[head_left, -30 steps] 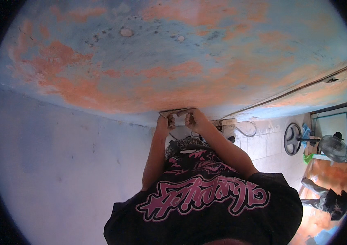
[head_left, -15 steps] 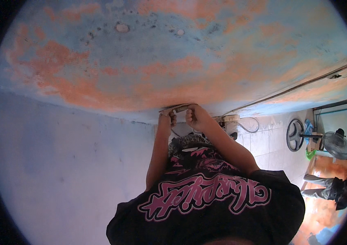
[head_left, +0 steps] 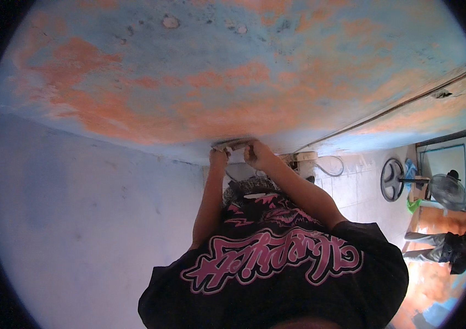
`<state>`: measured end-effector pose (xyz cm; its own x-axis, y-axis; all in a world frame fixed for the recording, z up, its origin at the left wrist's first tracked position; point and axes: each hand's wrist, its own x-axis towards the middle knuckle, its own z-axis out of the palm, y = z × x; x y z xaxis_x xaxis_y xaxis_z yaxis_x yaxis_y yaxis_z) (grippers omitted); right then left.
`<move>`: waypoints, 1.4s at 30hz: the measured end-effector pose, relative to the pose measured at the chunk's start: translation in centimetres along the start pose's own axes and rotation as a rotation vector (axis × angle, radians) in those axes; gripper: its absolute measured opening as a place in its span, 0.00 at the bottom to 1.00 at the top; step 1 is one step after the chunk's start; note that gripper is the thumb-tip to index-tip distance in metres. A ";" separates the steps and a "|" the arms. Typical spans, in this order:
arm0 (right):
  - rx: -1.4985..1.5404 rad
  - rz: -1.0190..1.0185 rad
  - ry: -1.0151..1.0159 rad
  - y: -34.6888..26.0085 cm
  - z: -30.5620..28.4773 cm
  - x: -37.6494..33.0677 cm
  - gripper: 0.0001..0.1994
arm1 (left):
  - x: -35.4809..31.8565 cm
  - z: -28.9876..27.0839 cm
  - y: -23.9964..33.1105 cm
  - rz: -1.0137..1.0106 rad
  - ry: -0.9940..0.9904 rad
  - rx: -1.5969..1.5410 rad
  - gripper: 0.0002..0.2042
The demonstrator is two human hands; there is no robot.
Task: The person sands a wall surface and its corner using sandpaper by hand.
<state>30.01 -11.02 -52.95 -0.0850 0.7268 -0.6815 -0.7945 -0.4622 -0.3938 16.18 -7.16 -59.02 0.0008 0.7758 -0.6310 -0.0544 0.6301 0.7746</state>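
Observation:
A narrow grey-brown bar (head_left: 239, 145) with a flat edge lies against the patchy blue-and-orange wall (head_left: 189, 104) in front of me. My left hand (head_left: 219, 157) grips its left end with bent fingers. Around its right end my right hand (head_left: 257, 155) is closed. Both arms reach forward, and a small gap shows between the hands under the bar. The exact kind of bar is too small to make out.
A plain bluish wall (head_left: 96, 203) meets the patchy one at my left. A thin pipe or cable (head_left: 386, 112) runs along the patchy wall. To the right are a pale box (head_left: 306, 156) with a looped cord, a standing fan (head_left: 448, 191) and another person (head_left: 452, 249).
My hands and the bar have shifted slightly left, still against the wall. The wall's patches and marks sit higher in the view. Both hands keep their grip.

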 end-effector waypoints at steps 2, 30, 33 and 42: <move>0.075 0.038 0.073 -0.4 -1.1 1.2 0.07 | -1.2 1.1 1.5 0.035 -0.084 0.030 0.10; 0.074 -0.020 0.079 -2.6 1.3 -2.7 0.08 | -3.9 2.8 3.9 -0.039 -0.121 -0.133 0.13; 0.112 0.042 0.070 -2.2 1.4 -2.4 0.08 | -2.0 1.4 2.1 -0.110 -0.068 -0.123 0.13; 0.080 -0.007 0.063 -1.9 0.7 -2.8 0.07 | -2.6 2.0 2.6 -0.089 -0.050 -0.045 0.13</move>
<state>31.33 -11.79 -49.87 -0.0433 0.6955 -0.7172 -0.8406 -0.4133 -0.3500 18.00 -7.49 -55.28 0.0578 0.7179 -0.6937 -0.0964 0.6957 0.7119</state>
